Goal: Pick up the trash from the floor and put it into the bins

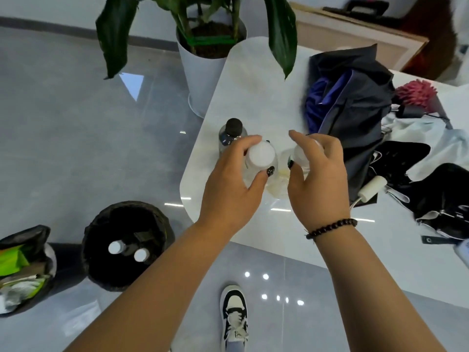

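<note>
Three bottles stand close together at the near corner of the white table (253,97). The left hand (233,184) curls its fingers and thumb round a white-capped bottle (261,154), and the right hand (317,174) grips a second clear bottle (300,154) just beside it; its cap is mostly hidden under the fingers. A third bottle with a black cap (232,132) stands untouched just behind the left hand. On the floor to the left sit two bins: a black bin (127,246) holding two white-capped bottles, and at the frame edge a second bin (25,268) stuffed with green and white wrappers. One potted plant (208,57) stands behind the table corner. A dark umbrella (347,107) and a black bag (444,199) lie on the table to the right. One black-and-white sneaker (233,313) shows below.
</note>
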